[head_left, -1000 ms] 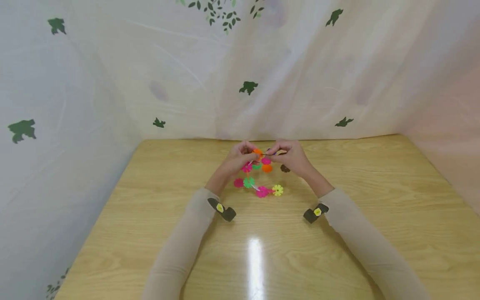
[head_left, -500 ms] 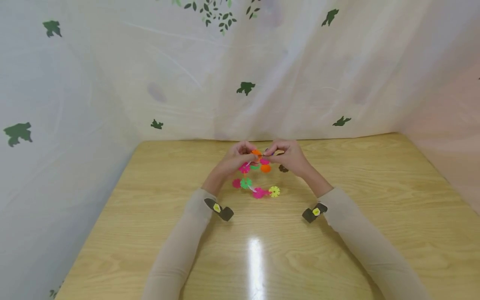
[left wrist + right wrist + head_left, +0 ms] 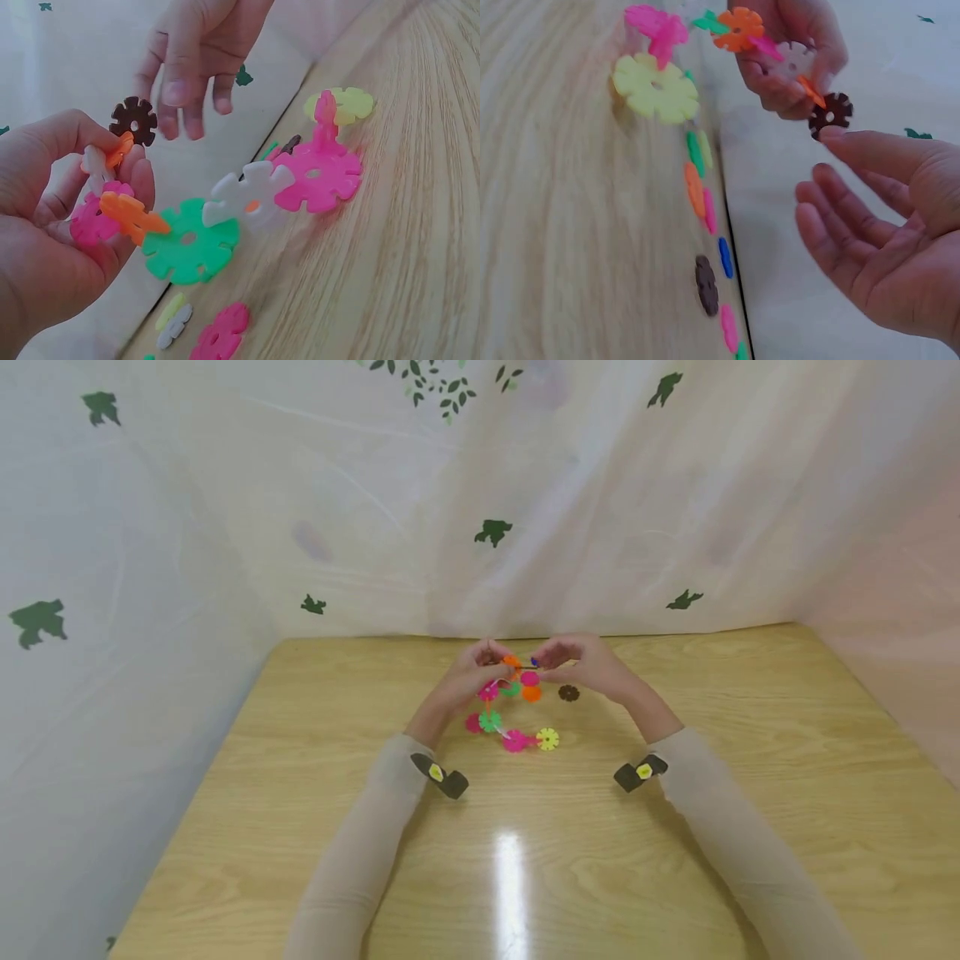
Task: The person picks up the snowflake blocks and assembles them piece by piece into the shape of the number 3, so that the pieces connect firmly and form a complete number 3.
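Note:
My left hand pinches a chain of interlocking plastic snowflake discs near one end. An orange disc and a white disc sit at its fingertips, and a brown snowflake disc sticks out at the end, slotted into the orange one. The chain hangs down through a green disc, a white disc and a pink disc to a yellow disc at the other end. My right hand is spread beside the brown disc, its fingers apart; the thumb tip is close to it, and whether it touches I cannot tell.
Loose discs lie on the wooden table near its far edge, among them a brown one, a blue one and an orange one. A patterned cloth hangs behind the table.
My right hand has let go of the brown disc and loosened its fingers, shifting slightly to the right. My left hand keeps hold of the chain in about the same place.

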Demonstrator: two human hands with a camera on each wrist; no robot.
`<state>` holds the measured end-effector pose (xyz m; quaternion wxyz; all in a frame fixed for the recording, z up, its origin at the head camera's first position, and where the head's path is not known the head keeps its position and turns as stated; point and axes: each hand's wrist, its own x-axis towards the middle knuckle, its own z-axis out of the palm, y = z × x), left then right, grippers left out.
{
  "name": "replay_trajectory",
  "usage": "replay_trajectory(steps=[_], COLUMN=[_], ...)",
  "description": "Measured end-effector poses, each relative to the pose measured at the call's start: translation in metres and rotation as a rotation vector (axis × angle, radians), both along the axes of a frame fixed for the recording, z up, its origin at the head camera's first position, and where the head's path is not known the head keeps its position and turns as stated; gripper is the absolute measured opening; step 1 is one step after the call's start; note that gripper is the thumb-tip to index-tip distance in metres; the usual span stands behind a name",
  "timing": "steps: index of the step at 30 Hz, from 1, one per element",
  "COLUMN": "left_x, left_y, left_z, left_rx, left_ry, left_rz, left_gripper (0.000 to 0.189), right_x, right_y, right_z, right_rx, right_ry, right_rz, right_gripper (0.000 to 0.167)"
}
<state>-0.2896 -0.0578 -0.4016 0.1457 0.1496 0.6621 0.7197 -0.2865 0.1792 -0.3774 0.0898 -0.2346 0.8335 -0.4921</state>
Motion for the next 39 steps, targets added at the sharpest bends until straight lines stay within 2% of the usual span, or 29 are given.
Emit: replay_trajectory(steps=[8,15,23,29,35,39], left_x=[0.001,-0.001,-0.001,-0.002,-0.003,-0.004], left_y=[0.001,-0.001,0.0,-0.001,0.0,0.0], left_z=[0.003,0.003,0.001,0.0,-0.001,-0.002], left_rx=[-0.017,-0.042,-0.017,0.014,0.024,0.036], left_ry=[-0.021,-0.011,0.005,-0.009,-0.024,-0.04], left_rz=[0.027,0.037,0.033,0.018,0.026,0.034], left_gripper=[0.014,0.014,0.013,0.011,0.01,0.01], right_x=[-0.009,-0.014,-0.016,-0.013,-0.012,-0.009], right_y=[0.021,0.029,0.026,0.024,0.018,0.01], right_z=[-0.001,-0.003,-0.013,-0.018,-0.02,-0.013], right_rx=[0.161,0.293,0.41,0.401,0.342,0.208], right_ry=[-0.027,-0.093,-0.077,-0.07,-0.091,-0.129], right_rz=[0.018,0.049,0.087,0.063,0.045,-0.018], right_gripper=[0.027,0.029,0.026,0.021,0.022,0.016])
